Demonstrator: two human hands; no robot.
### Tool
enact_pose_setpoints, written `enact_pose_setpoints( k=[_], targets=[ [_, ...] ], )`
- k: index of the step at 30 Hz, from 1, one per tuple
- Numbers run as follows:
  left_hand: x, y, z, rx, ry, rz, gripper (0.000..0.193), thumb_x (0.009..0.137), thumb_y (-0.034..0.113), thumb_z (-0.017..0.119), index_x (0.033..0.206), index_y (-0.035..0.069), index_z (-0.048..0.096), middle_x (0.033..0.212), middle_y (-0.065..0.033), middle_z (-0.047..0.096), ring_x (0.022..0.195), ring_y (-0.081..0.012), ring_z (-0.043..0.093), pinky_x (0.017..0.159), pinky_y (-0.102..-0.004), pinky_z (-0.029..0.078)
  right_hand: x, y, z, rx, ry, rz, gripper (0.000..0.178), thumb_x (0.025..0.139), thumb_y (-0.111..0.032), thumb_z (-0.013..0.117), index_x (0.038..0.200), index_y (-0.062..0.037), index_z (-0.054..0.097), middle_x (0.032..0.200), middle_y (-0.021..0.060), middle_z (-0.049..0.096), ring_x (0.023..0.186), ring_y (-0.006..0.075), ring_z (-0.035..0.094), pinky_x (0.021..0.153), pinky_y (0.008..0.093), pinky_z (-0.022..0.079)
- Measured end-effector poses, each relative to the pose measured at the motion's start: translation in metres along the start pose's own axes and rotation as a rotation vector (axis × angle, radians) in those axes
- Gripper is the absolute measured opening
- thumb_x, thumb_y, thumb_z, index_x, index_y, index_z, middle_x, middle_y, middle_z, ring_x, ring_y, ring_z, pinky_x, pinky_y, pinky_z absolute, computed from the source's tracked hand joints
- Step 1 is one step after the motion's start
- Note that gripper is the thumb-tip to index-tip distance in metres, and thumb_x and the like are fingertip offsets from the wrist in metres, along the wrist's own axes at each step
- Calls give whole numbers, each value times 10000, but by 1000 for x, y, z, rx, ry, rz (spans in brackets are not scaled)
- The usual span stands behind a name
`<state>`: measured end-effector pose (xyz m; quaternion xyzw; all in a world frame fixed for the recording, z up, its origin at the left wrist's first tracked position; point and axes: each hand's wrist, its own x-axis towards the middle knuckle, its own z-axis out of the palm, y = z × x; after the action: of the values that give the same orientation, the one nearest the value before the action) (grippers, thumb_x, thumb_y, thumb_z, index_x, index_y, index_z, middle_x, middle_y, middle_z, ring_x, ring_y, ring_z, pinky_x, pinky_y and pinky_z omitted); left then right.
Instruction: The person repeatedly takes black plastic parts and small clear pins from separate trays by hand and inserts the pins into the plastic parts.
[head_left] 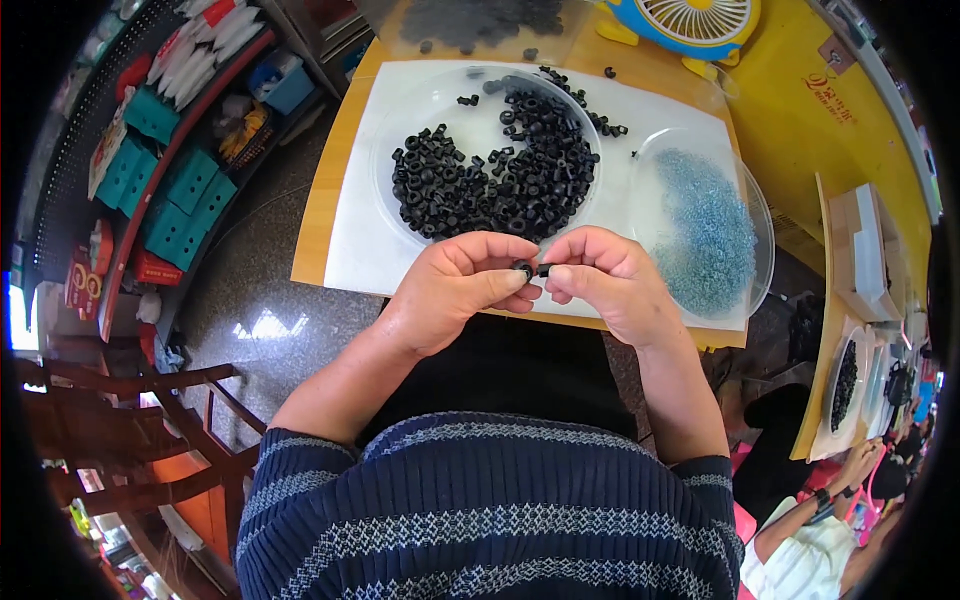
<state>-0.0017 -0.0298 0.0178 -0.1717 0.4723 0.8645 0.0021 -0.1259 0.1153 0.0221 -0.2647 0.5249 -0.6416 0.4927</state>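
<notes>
By the near edge of the clear round tray (420,115) heaped with black pieces (545,175), the left hand (462,283) pinches a black ring-shaped part (521,268), the right hand (605,282) a small black piece (543,270), and blue beads (705,235) lie right of the tray.

Reporter: State the free passage at left.

Inspector: A bare margin of the flat white sheet (350,240) runs beside the round clear plastic tray (425,108), out to the yellow-brown wooden tabletop (318,200).

Reporter: Between the trays?

Inspector: A narrow strip divides it from the second round clear plastic tray (648,190). Loose small black pieces (608,126) obstruct the far end; the bare right hand (620,288) occupies the near end.

Reporter: Further obstructions?

Inspector: The bare left hand (455,285) stands before the first tray's near rim. The blue-and-yellow plastic fan (695,20) restricts the far right corner.
</notes>
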Motion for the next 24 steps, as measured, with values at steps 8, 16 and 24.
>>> enact_pose_setpoints(
  k=[8,16,24],
  targets=[
    [4,-7,4,78,-17,45,189,794,44,572,966,-22,531,863,-91,594,760,-152,600,690,-264,511,-5,4,-7,12,-35,14,148,788,-112,584,886,-5,559,752,27,565,667,79,504,623,213,427],
    [2,-4,8,41,2,-41,174,794,25,563,960,-21,538,869,-102,601,766,-159,605,680,-264,518,0,13,-12,72,-41,24,131,776,-114,599,854,-16,560,739,25,559,652,90,501,619,220,420],
    [1,-4,6,15,-2,-49,177,797,23,559,965,-24,530,871,-114,601,770,-167,607,678,-267,519,2,17,-8,250,-40,-5,131,781,-119,601,858,-27,548,736,23,558,637,89,508,595,204,417]
  ],
)
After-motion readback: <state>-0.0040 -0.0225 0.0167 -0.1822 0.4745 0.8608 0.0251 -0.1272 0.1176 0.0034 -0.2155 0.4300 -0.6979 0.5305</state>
